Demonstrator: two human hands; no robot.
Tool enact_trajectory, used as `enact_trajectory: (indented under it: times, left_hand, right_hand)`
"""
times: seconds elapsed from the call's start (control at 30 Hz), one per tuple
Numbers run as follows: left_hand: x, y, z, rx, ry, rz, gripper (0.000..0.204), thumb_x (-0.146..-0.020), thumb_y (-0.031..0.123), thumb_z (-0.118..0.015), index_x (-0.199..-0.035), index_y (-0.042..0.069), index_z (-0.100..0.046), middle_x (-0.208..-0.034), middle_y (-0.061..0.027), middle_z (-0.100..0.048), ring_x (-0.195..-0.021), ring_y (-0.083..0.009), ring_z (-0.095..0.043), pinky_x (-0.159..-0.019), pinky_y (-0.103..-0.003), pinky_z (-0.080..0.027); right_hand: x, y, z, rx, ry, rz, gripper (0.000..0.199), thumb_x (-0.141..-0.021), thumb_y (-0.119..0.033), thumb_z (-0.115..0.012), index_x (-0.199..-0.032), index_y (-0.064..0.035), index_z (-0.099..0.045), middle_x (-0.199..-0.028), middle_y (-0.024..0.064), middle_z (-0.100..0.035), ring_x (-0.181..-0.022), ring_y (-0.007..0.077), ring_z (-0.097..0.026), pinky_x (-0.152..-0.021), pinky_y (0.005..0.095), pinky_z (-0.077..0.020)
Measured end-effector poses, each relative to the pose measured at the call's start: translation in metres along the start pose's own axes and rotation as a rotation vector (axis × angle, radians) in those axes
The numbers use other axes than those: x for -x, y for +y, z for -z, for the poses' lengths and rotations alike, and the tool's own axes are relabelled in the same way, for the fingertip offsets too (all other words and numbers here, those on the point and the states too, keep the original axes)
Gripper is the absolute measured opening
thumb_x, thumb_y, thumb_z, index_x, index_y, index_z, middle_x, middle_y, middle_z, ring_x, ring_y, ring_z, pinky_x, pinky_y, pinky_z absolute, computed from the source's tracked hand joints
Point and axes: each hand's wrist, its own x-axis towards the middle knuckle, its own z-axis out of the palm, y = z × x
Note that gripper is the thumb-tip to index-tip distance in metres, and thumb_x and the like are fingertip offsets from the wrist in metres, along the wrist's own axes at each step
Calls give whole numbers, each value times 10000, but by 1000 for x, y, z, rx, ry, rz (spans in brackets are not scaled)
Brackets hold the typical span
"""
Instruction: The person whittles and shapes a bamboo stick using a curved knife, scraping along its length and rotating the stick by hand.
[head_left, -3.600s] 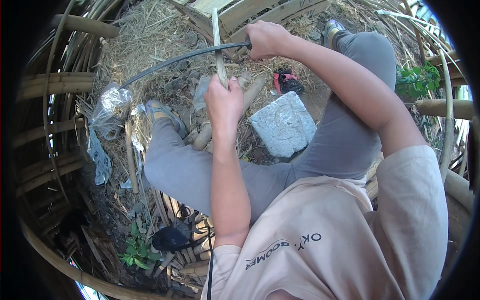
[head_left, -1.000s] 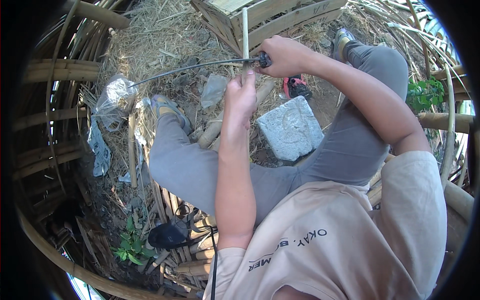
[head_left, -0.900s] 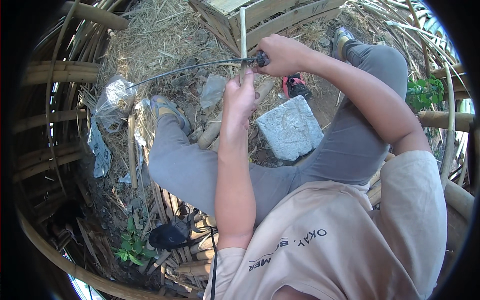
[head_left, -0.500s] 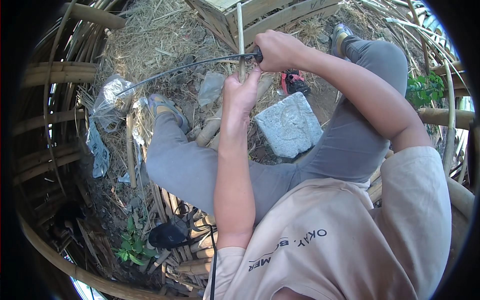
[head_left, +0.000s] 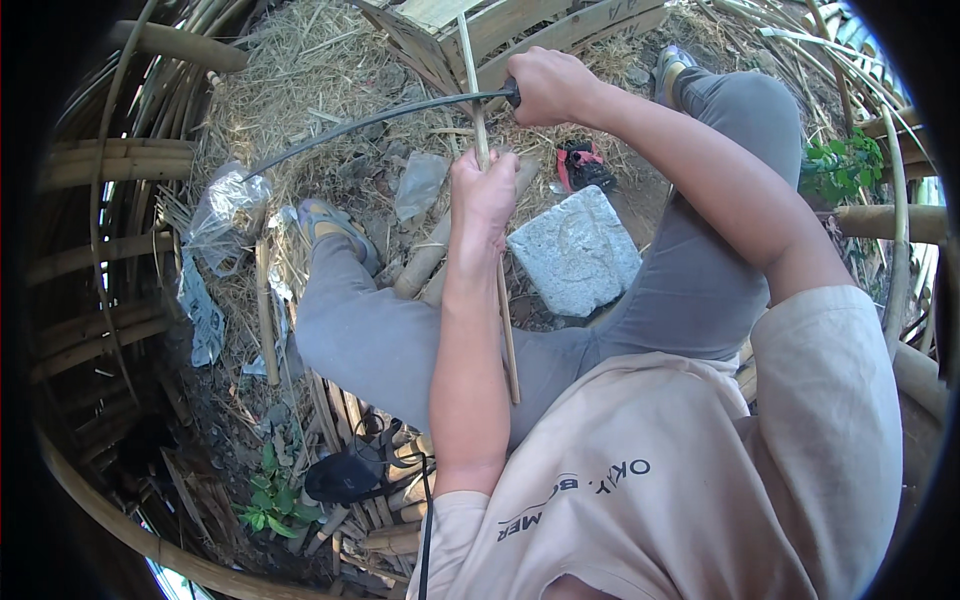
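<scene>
My left hand (head_left: 484,190) grips a thin bamboo strip (head_left: 507,330) held upright in front of me; the strip runs from above my hand down past my forearm. My right hand (head_left: 545,85) is closed on the dark handle of a long curved blade (head_left: 370,125), which reaches left across the strip just above my left hand. I sit with both legs in grey trousers spread over straw-covered ground.
A grey stone block (head_left: 575,250) lies between my legs, with a red and black object (head_left: 583,165) behind it. Bamboo poles (head_left: 110,170) and wooden planks (head_left: 540,30) ring the spot. A clear plastic bag (head_left: 225,205), cut bamboo pieces (head_left: 430,255) and a black sandal (head_left: 350,472) lie around.
The blade has stayed across the strip while my right hand shifted slightly up and left. The strip has slid a little through my left hand. The view has drifted slightly.
</scene>
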Motion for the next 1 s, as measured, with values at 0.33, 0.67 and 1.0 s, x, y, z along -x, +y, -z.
enact_trajectory:
  times: [0.33,0.67,1.0]
  left_hand:
    - [19,17,6,178,-71,112,97,-944,132,-605,-942,92,-516,-676,72,-407,-483,-12,-349,-387,-207,-201]
    - [1,1,2,-396,172,-70,499,-1036,371,-444,-1003,-88,-636,-880,-308,-672,-877,-445,-669,-801,-494,-493]
    - [-6,-14,-2,-304,108,-100,399,-1089,403,-376,-1033,47,-548,-604,50,-376,-440,-75,-395,-380,-266,-269]
  right_hand:
    - [-9,34,2,74,44,3,315,-686,-204,-714,-905,21,-696,-920,246,-709,-913,396,-705,-842,461,-577]
    - [3,-14,4,-22,-48,149,291,-678,-190,-723,-893,4,-696,-913,243,-703,-897,410,-701,-808,475,-581]
    - [6,-32,10,93,-115,140,228,-627,-146,-721,-811,-12,-717,-794,207,-703,-802,388,-705,-745,473,-583]
